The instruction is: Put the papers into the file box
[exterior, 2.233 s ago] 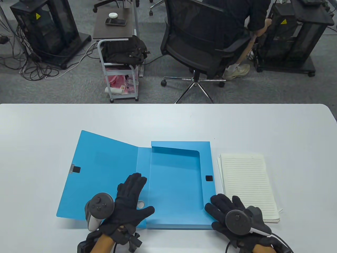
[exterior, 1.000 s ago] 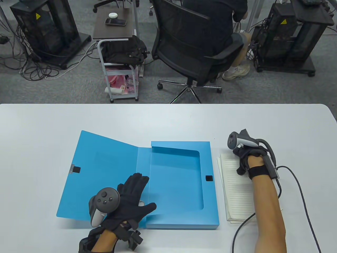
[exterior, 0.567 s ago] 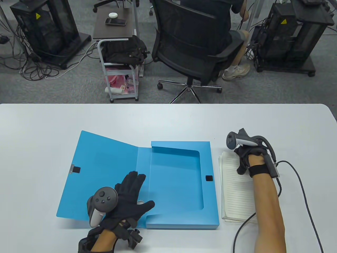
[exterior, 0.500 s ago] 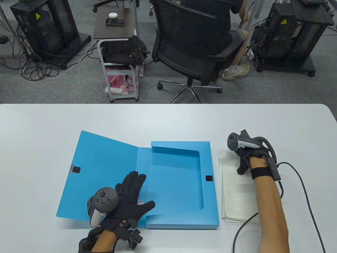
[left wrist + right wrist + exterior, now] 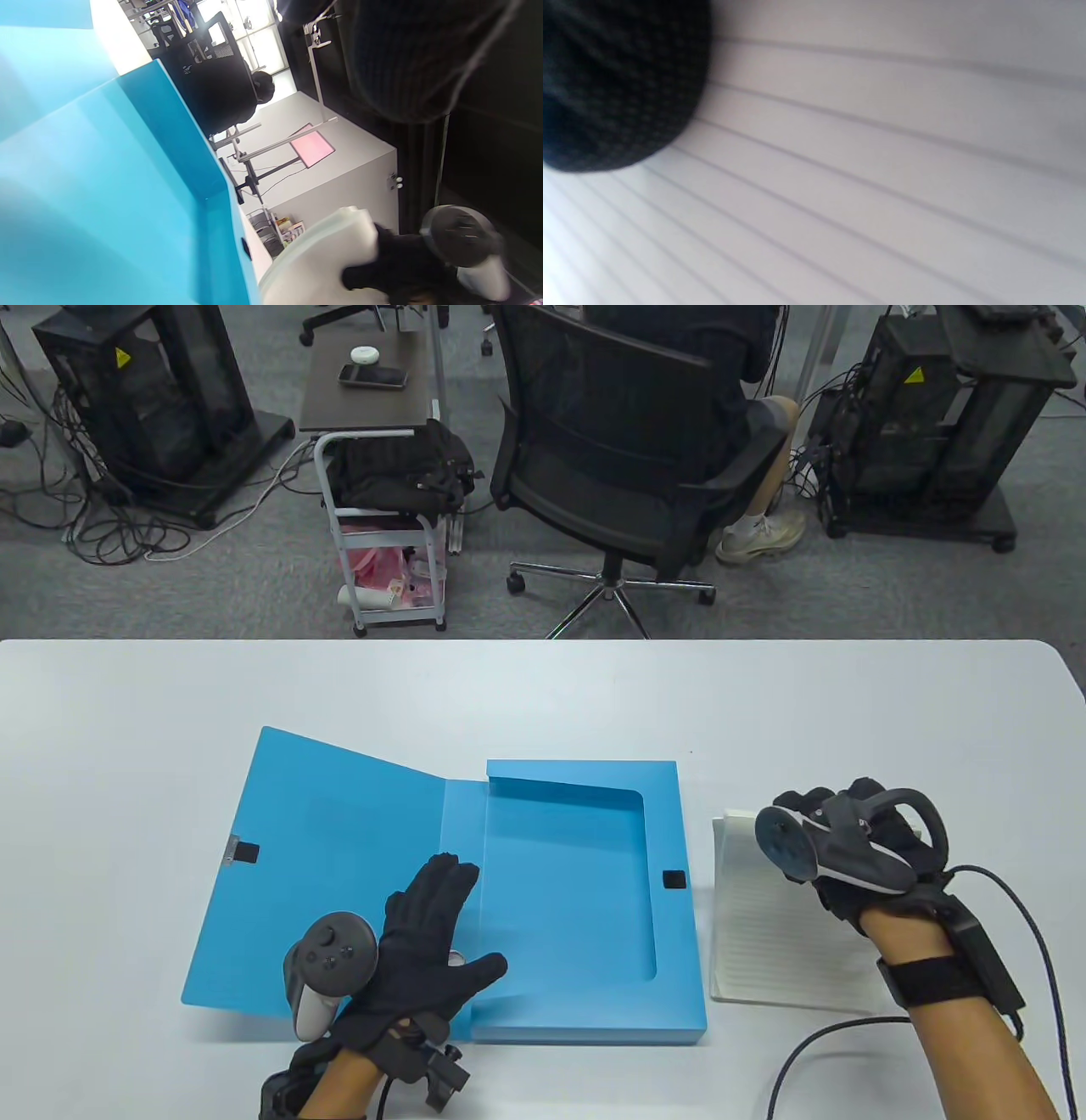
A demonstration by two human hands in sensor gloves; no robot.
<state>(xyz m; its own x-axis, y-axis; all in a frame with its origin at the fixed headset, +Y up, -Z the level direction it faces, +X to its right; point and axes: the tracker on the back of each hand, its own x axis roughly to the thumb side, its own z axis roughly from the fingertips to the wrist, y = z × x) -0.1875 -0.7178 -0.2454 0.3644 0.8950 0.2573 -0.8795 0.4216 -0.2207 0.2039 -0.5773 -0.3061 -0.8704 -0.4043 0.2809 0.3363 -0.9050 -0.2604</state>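
The blue file box (image 5: 585, 891) lies open on the white table, its lid (image 5: 331, 857) flat to the left. My left hand (image 5: 428, 937) rests flat and open on the box's spine near the front edge. A stack of lined papers (image 5: 772, 942) lies right of the box. My right hand (image 5: 819, 823) grips the stack's far end and holds it curled up off the table. The left wrist view shows the box wall (image 5: 106, 190) and the bent papers (image 5: 322, 262) in the right hand (image 5: 394, 271). The right wrist view shows lined paper (image 5: 861, 178) under a gloved finger (image 5: 615, 84).
The table's far edge (image 5: 543, 643) faces an office chair (image 5: 619, 449) with a seated person. A small cart (image 5: 390, 534) stands left of it. A cable (image 5: 814, 1052) runs from my right wrist across the table's front right.
My right hand has pulled back toward me from the stack's far end, bending that end of the papers up with it. My left hand has stayed on the box.
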